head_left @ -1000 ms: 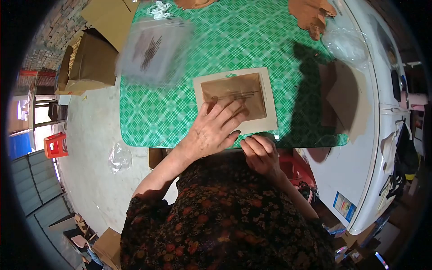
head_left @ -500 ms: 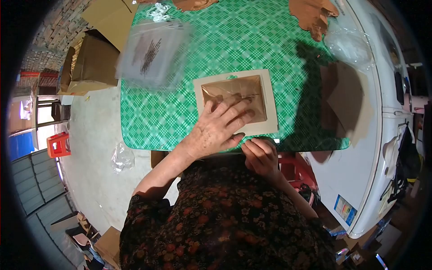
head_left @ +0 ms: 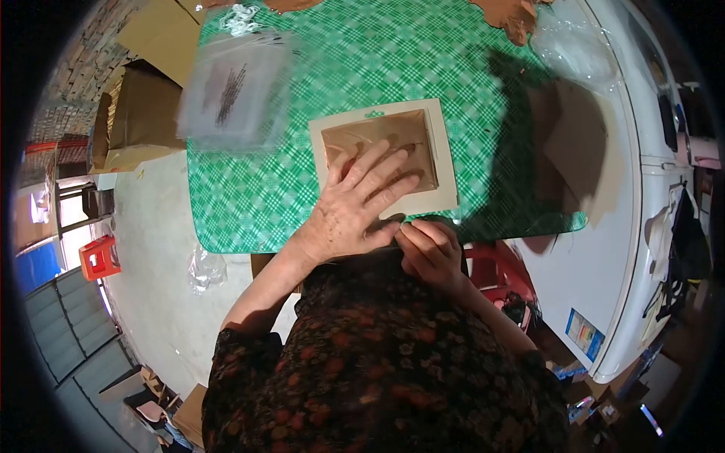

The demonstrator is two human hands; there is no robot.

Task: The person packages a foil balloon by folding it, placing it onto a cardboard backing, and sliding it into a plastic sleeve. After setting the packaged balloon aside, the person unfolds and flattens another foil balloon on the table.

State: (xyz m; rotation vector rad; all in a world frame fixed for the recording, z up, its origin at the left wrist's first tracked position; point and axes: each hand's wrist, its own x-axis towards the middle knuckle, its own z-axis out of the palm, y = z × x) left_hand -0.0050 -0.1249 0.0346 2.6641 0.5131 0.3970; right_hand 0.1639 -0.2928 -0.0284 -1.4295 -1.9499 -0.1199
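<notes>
A cream card (head_left: 447,198) with a hanging hole at its top lies near the front edge of the green checked table. On it sits a flat, shiny brown packet (head_left: 424,136). My left hand (head_left: 351,208) rests on the packet, palm down with fingers spread. Its thumb points toward my right hand (head_left: 433,249), which is at the card's near edge. The right fingers are pinched together close to the left thumb tip. Whatever they hold, if anything, is too small to make out.
Clear plastic bags (head_left: 234,94) lie stacked at the table's left, near white string (head_left: 240,20). Brown pieces (head_left: 507,19) and a crumpled clear bag (head_left: 574,49) are at the far right. A cardboard box (head_left: 143,113) stands left; a white fridge (head_left: 612,249) lies along the right.
The view has shifted slightly. My right fingers have come closer to my left thumb. My left hand stays spread on the packet, a little nearer the card's front.
</notes>
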